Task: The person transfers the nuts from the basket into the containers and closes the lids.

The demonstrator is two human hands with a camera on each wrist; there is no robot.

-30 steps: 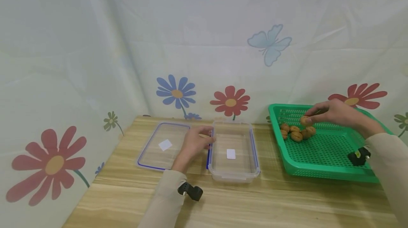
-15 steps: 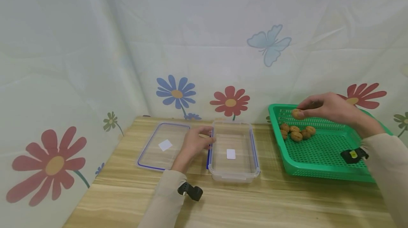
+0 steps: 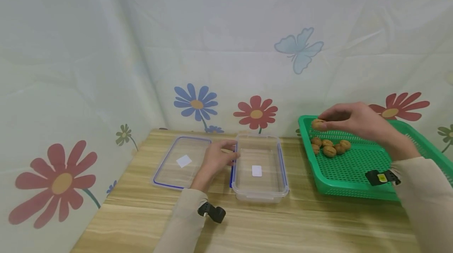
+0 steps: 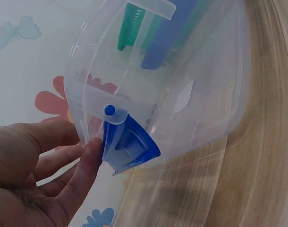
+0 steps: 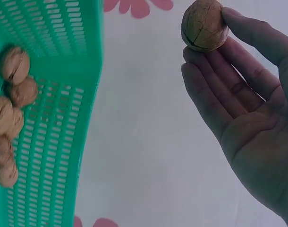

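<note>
While the right hand [image 3: 359,121] pinches a walnut [image 3: 317,124] near the green basket [image 3: 354,190] in the head view, the clear tub [image 3: 260,195] lies at eight o'clock from that nut, long axis twelve to six; the left hand [image 3: 216,156] is nearer, at the tub's nine-o'clock side. In the left wrist view, loosely parted fingers [image 4: 89,156] touch the tub beside a blue latch [image 4: 127,146]. In the right wrist view, narrowed fingers hold the walnut.
</note>
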